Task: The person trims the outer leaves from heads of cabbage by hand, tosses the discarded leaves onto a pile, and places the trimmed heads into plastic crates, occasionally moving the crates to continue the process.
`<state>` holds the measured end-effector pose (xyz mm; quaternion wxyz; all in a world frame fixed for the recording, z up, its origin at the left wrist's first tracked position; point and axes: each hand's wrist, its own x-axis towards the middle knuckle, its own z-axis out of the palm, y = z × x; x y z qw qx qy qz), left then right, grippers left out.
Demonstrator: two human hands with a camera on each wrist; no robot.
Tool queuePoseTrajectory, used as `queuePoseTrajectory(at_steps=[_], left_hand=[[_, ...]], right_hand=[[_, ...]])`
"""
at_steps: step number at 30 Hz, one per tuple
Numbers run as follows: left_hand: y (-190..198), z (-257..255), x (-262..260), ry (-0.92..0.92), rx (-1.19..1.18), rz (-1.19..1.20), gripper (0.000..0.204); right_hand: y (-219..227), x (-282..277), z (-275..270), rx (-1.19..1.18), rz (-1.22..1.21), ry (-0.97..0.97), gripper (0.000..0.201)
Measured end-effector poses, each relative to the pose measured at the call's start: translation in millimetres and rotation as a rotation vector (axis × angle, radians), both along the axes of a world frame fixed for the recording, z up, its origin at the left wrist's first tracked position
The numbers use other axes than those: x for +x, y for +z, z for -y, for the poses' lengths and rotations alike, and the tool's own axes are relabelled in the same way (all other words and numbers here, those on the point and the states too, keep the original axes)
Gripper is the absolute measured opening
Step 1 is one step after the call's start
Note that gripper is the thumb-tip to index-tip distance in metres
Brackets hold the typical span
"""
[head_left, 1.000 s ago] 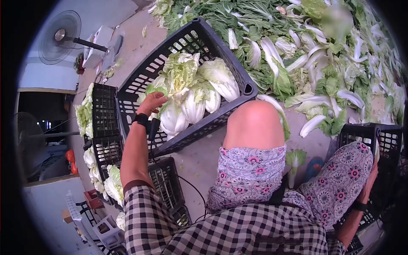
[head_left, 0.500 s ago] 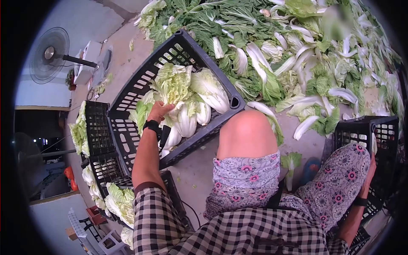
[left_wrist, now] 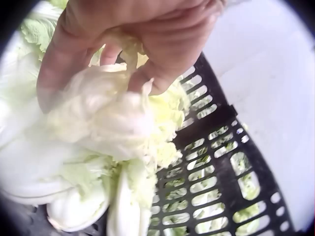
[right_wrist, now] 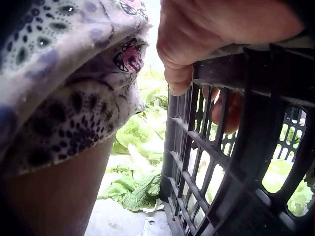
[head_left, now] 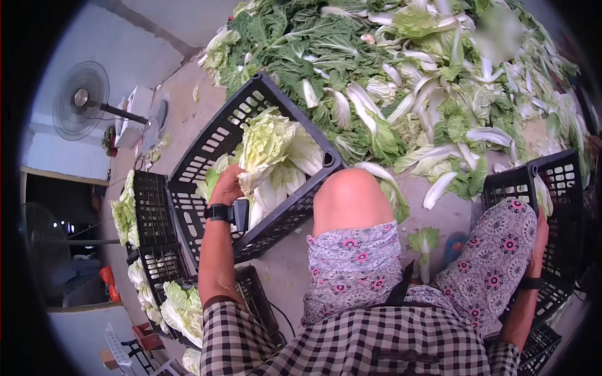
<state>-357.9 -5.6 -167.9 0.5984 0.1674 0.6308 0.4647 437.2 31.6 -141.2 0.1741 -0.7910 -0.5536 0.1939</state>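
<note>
My left hand [head_left: 227, 185] grips a pale, frilly napa cabbage [head_left: 268, 143] at its near-left side. Thumb and fingers curl around this cabbage [left_wrist: 103, 113] in the left wrist view. It lies over several other white-stemmed napa cabbages [left_wrist: 81, 209] in a tilted black plastic crate [head_left: 213, 135]. At my right side, my right hand [head_left: 540, 244] holds the rim of another black crate [head_left: 561, 178]. In the right wrist view the thumb is on the near side of this crate's slotted wall [right_wrist: 197, 142], and fingertips [right_wrist: 231, 112] show through the slots.
A big heap of loose cabbage leaves [head_left: 401, 81] covers the floor ahead and right. More crates [head_left: 157, 207] with cabbages stand at the left. Behind them is a standing fan [head_left: 81, 100]. One leaf [head_left: 424, 244] lies between my legs, near a blue slipper [head_left: 454, 245].
My left hand has moved from above the crate's left side onto the upper cabbage and gripped it, and the cabbage has shifted. The right hand stays on its crate. The head view has turned slightly.
</note>
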Motion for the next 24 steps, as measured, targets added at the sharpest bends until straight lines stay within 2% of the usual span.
queuePoseTrajectory(at_steps=[1, 2, 3, 4, 6, 8, 9, 10, 13, 14, 15, 17, 19, 21, 23, 24], left_hand=[[20.2, 0.9, 10.2, -0.022, 0.019, -0.032, 0.033], [9.2, 5.2, -13.4, 0.016, 0.079, -0.033, 0.033], [35.6, 4.8, 8.0, -0.019, 0.128, -0.043, 0.037], [57.7, 5.7, 23.5, -0.007, 0.164, -0.023, 0.039], [71.5, 10.6, 19.0, 0.020, 0.246, -0.007, 0.038], [87.3, 8.3, 20.9, 0.011, 0.314, -0.081, 0.045], [98.5, 4.5, 29.0, -0.042, 0.345, -0.071, 0.050], [104.1, 3.1, 41.8, 0.023, 0.416, -0.069, 0.055], [125.6, -11.0, 82.2, 0.013, 0.438, 0.032, 0.064], [128.2, -18.6, 96.8, -0.095, 0.489, 0.050, 0.059], [132.5, -26.5, 110.9, -0.199, 0.538, 0.063, 0.054], [143.8, -29.5, 161.9, -0.148, 0.537, -0.011, 0.060], [165.6, -33.2, 231.8, -0.088, 0.510, -0.078, 0.068], [179.7, -41.7, 286.6, -0.351, 0.502, -0.052, 0.065], [170.1, -47.1, 318.5, -0.487, 0.508, -0.029, 0.058], [165.4, -46.3, 329.1, -0.532, 0.483, -0.021, 0.058]], right_hand=[[10.8, -1.7, 0.5, -0.029, 0.063, -0.009, 0.035], [-4.1, 1.6, 0.2, 0.031, -0.093, -0.034, 0.036], [-14.7, 16.0, 0.8, 0.113, -0.224, -0.076, 0.037], [18.2, -17.2, 5.0, 0.041, 0.281, 0.044, 0.035], [19.9, -18.9, 5.1, 0.021, 0.245, 0.046, 0.031], [33.6, -29.4, 8.9, 0.120, 0.118, 0.009, 0.037], [33.5, -27.8, 8.8, 0.154, 0.040, -0.019, 0.039], [29.5, -23.7, 9.2, 0.203, -0.052, -0.022, 0.040], [30.2, -14.6, 7.1, 0.293, -0.320, -0.006, 0.042], [35.0, -13.4, 6.0, 0.282, -0.461, -0.051, 0.041], [42.0, -14.6, 4.5, 0.330, -0.433, -0.052, 0.043], [88.4, -36.1, 4.2, 0.450, -0.332, 0.090, 0.046], [130.4, -64.8, 4.9, 0.678, -0.121, 0.378, 0.059], [166.0, -100.4, 5.5, 0.745, 0.018, 0.677, 0.078], [179.4, -139.3, 9.9, 0.707, 0.037, 0.897, 0.094], [173.9, -154.9, 8.7, 0.677, 0.032, 0.961, 0.092]])
